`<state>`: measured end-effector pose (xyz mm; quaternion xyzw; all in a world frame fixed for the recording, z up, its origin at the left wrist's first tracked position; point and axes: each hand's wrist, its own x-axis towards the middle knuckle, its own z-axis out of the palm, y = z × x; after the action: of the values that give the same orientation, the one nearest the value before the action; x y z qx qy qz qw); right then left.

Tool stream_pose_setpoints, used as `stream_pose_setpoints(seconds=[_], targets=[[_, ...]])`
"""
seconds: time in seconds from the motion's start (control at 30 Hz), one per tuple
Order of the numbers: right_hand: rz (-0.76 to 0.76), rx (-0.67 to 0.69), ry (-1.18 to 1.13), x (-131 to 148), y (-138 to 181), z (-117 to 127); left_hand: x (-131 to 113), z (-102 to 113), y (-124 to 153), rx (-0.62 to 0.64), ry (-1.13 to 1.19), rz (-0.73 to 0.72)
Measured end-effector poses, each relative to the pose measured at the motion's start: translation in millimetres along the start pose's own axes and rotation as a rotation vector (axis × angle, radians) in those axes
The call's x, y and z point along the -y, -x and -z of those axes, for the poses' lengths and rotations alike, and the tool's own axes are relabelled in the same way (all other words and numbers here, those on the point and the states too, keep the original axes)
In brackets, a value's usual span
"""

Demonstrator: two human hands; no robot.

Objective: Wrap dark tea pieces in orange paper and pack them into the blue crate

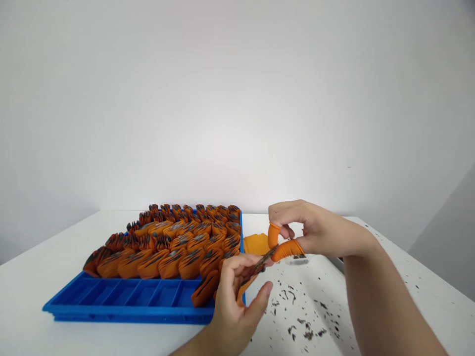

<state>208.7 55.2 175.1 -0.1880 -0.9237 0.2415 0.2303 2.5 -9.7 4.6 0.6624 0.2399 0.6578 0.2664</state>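
Item in hand: one flat orange piece [256,269] with dark streaks, held clear of the bench just off the right front corner of the blue tray [126,296]. Its long axis runs on a slant, low end toward the tray's front edge, high end up and away from the tray to the right. The broad face is partly hidden by the hands; finer detail cannot be told.

Left hand [237,304]: at the tray's right front corner, fingers [237,264] closed with the thumb on the piece's lower end.

Right hand [315,230]: to the right of the tray and higher, thumb and forefinger each in an orange finger cot [287,249], the capped tips pinched on the piece's upper end. The other fingers are curled in.

Tray contents: rows of like orange pieces [178,237] standing on edge and leaning, filling the rear and middle slots. The front row of slots shows bare blue, save one piece at its right end, beside the left hand.

Just past the tray's right rear side lies an orange sheet [256,243], flat on the surface.

Surface: white bench [48,257], level. Dark shavings [308,316] lie scattered on it to the right of the tray, below both hands, thinning out further right.

Room: plain pale wall [237,99] behind the tray, evenly lit, with a corner shadow far right.
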Motion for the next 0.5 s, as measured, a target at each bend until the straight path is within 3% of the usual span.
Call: stream_pose_setpoints(seconds=[0.1,0.3,0.5], targets=[[-0.042,-0.038,0.033,0.7,6.3,7.5,-0.3,4.1,2.0,0.112,0.019,0.004],[-0.233,-0.150,0.189,6.5,39.6,29.4,2.2,9.7,-3.0,0.219,-0.205,-0.017],[-0.399,-0.221,0.335,7.3,64.6,38.6,8.6,5.5,-4.3,0.310,-0.136,0.002]])
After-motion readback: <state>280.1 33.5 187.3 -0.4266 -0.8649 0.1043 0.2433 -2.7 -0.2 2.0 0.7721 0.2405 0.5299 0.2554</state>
